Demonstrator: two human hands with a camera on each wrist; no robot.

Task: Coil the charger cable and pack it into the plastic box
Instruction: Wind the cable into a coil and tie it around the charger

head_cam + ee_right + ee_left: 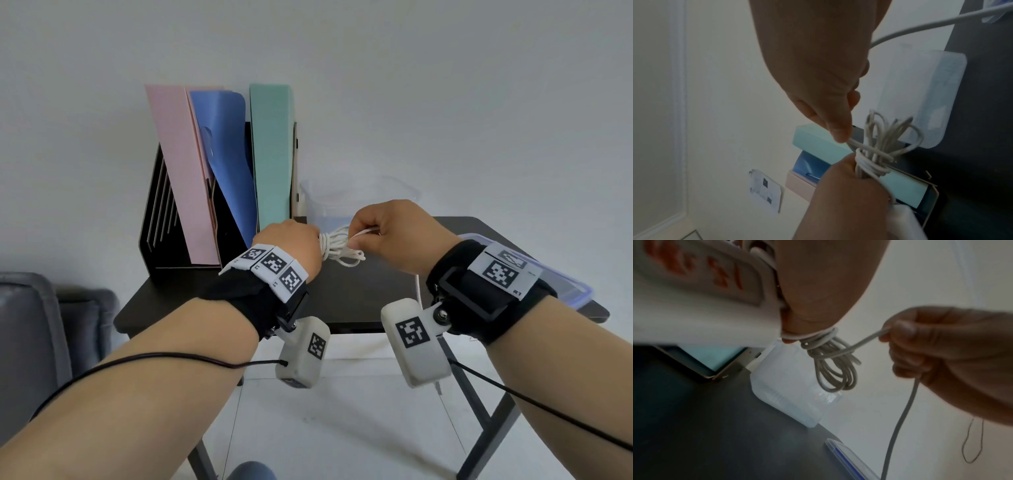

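Observation:
A white charger cable (339, 249) is bunched into several loops above the dark table (205, 294). My left hand (291, 245) grips the bundle at one end, where turns of cable (818, 340) wrap around the loops (873, 164). My right hand (387, 229) pinches the free strand (865, 340) between thumb and fingers (838, 129) just right of the bundle. The rest of the cable (900, 418) hangs down from that hand toward the floor. The clear plastic box (359, 198) stands open on the table behind both hands.
The box lid (548, 274), clear with a blue rim, lies on the table's right side under my right wrist. A black file rack (164, 219) with pink, blue and green folders (270, 150) stands at the back left. A grey seat (30, 342) is at the left.

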